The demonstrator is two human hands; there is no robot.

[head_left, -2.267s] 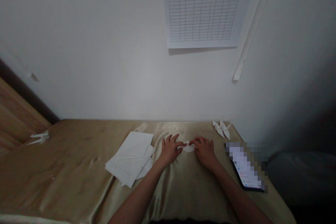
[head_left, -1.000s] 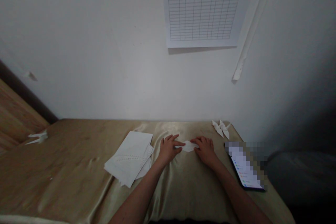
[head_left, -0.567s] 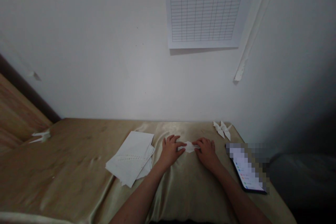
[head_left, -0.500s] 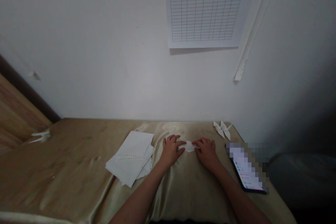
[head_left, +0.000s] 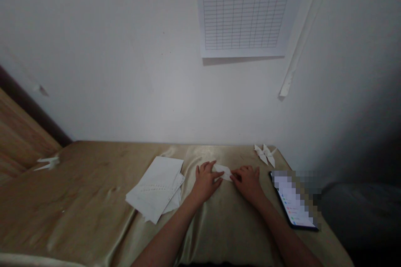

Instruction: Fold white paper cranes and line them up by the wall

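A small folded piece of white paper lies on the gold satin cover, slanting down to the right. My left hand pinches its left end between thumb and fingers. My right hand presses on its lower right end, with the fingers curled over the paper. Both hands rest on the satin, and the paper's middle shows between them.
A loose stack of white sheets lies left of my hands. Folded paper cranes stand at the far right edge, and another lies far left. A phone lies to the right, its screen blurred out. A printed grid sheet hangs on the wall.
The folded paper has turned from nearly level to a slant, its right end lower. My right hand has shifted slightly right and down.
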